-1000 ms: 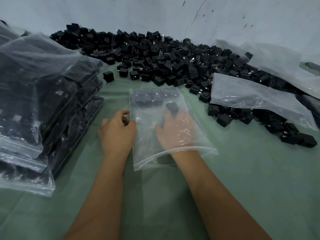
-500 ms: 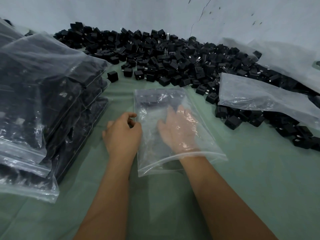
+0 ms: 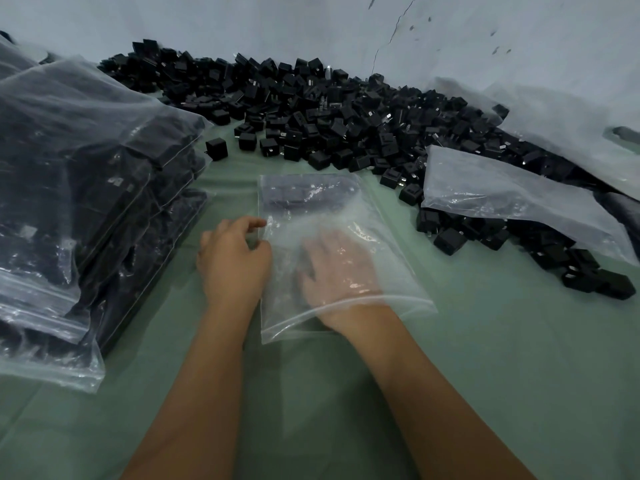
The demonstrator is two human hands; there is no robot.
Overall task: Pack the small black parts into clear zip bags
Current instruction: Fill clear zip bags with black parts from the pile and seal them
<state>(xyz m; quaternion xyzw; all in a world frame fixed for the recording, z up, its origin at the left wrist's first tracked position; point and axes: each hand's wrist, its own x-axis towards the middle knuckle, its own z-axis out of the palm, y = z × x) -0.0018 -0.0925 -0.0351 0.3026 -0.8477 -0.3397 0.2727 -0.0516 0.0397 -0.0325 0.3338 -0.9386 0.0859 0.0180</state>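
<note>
We see a green table (image 3: 485, 375) against a pale wall (image 3: 242, 26). Big heap of small black parts (image 3: 329, 109) runs along the far edge, spilling toward the right. Left side: stack of filled zip bags (image 3: 79, 202), dark with parts. Right side: empty clear bags (image 3: 512, 199) lying over the heap.

Centre: one clear zip bag (image 3: 332, 209) flat on the table, mouth toward us, a few black parts at its far end. Right hand (image 3: 339, 268) is inside the bag through the mouth, fingers spread flat, pointing toward those parts but short of them. Left hand (image 3: 233, 261) sits just outside the bag's left edge, fingers curled, thumb and forefinger pinching that edge.
</note>
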